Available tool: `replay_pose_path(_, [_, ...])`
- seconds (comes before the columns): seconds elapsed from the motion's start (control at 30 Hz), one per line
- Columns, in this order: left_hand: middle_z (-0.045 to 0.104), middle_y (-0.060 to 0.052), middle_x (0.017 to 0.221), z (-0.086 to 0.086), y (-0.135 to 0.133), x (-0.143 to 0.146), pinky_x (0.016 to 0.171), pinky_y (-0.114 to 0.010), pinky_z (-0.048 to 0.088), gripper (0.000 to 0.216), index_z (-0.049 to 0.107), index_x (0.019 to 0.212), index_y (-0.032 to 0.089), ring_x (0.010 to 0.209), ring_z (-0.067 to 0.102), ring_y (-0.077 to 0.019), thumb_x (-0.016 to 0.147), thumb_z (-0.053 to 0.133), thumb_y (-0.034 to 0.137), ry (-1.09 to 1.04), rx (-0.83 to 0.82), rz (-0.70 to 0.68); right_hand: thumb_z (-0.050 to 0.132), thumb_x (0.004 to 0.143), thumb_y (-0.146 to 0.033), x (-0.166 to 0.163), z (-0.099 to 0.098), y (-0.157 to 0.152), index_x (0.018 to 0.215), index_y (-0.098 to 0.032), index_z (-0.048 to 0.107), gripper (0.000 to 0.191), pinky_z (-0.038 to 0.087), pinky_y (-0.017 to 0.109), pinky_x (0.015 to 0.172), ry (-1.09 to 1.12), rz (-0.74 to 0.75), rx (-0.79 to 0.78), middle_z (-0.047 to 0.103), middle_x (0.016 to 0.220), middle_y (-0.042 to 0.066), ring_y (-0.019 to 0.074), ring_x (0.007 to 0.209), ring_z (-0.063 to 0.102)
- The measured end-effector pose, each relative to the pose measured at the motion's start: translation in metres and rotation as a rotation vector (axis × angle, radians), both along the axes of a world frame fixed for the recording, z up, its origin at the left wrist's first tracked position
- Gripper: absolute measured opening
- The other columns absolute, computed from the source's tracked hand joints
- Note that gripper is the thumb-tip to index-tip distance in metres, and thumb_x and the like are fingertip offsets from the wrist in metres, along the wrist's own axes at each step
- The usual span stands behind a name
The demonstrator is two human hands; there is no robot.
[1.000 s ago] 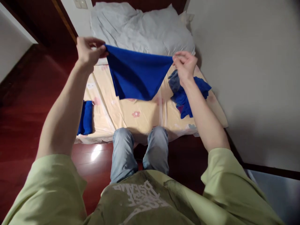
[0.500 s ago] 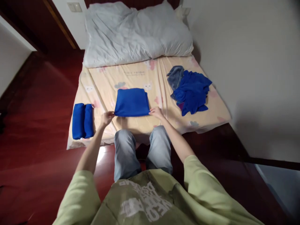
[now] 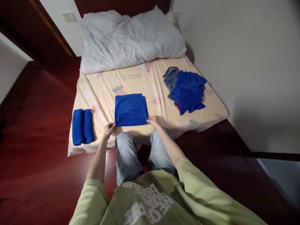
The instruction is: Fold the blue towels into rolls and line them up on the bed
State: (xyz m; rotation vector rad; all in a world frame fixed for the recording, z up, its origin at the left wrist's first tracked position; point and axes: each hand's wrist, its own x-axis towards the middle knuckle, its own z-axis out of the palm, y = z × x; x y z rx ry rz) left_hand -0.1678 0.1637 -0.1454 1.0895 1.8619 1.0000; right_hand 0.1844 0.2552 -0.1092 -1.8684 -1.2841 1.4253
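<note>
Our left hand (image 3: 109,128) pinches the blue cloth (image 3: 130,109) at its seven o'clock corner, our right hand (image 3: 152,121) its five o'clock; it lies on the bed (image 3: 103,89), at our twelve. Uneven tugging could skew its layers, seemingly offset toward three o'clock.

The left hand (image 3: 109,129) pinches one near corner of a folded blue cloth (image 3: 130,110) on a patterned sheet (image 3: 100,90), the right hand (image 3: 152,121) the other. Two blue rolls (image 3: 78,127) lie left of the left hand, a crumpled cloth pile (image 3: 190,90) right of the right hand, a white pillow (image 3: 133,40) beyond both.
</note>
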Motion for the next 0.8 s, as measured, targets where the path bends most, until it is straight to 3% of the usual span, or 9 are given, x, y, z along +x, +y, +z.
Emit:
replay_pose_path(0.17, [0.071, -0.008, 0.084, -0.01, -0.006, -0.015, 0.078, -0.034, 0.055, 0.067, 0.064, 0.086, 0.019, 0.082, 0.067, -0.0228, 0.066, 0.068, 0.083, -0.058, 0.07, -0.071, 0.077, 0.086, -0.019, 0.021, 0.004, -0.003, 0.12, -0.019, 0.07, 0.034, 0.053, 0.018, 0.054, -0.039, 0.079, -0.041, 0.078, 0.101, 0.005, 0.0174, 0.082, 0.079])
replay_pose_path(0.3, [0.074, -0.009, 0.085, -0.016, -0.011, -0.028, 0.08, -0.036, 0.056, 0.056, 0.069, 0.085, 0.019, 0.083, 0.07, -0.0255, 0.066, 0.075, 0.072, -0.038, 0.047, -0.172, 0.08, 0.074, -0.012, 0.033, -0.001, -0.002, 0.095, -0.016, 0.076, 0.022, 0.052, 0.022, 0.056, -0.156, 0.192, -0.084, 0.074, 0.077, 0.002, 0.0185, 0.069, 0.074])
replay_pose_path(0.47, [0.079, -0.011, 0.089, -0.014, -0.013, -0.029, 0.084, -0.04, 0.057, 0.05, 0.073, 0.088, 0.02, 0.087, 0.074, -0.0304, 0.068, 0.069, 0.065, 0.118, -0.003, -0.229, 0.082, 0.064, -0.011, 0.034, -0.011, 0.0, 0.065, -0.019, 0.07, 0.015, 0.048, 0.022, 0.061, -0.3, 0.342, -0.054, 0.06, 0.055, -0.004, 0.014, 0.059, 0.062])
replay_pose_path(0.67, [0.077, -0.011, 0.081, -0.009, -0.013, -0.025, 0.079, -0.038, 0.057, 0.048, 0.075, 0.081, 0.02, 0.084, 0.072, -0.0305, 0.074, 0.066, 0.067, 0.203, -0.024, -0.254, 0.086, 0.076, -0.037, 0.029, -0.01, -0.001, 0.055, -0.02, 0.055, 0.041, 0.038, 0.02, 0.053, -0.362, 0.499, -0.054, 0.045, 0.048, -0.008, 0.0099, 0.052, 0.048])
replay_pose_path(0.8, [0.075, -0.012, 0.089, -0.012, -0.013, -0.032, 0.09, -0.041, 0.055, 0.04, 0.072, 0.076, 0.021, 0.097, 0.067, -0.0311, 0.08, 0.059, 0.059, 0.37, 0.034, -0.322, 0.086, 0.081, -0.041, 0.03, -0.006, 0.002, 0.052, -0.02, 0.052, 0.05, 0.037, 0.021, 0.054, -0.475, 0.578, -0.083, 0.048, 0.047, -0.005, 0.0112, 0.053, 0.052])
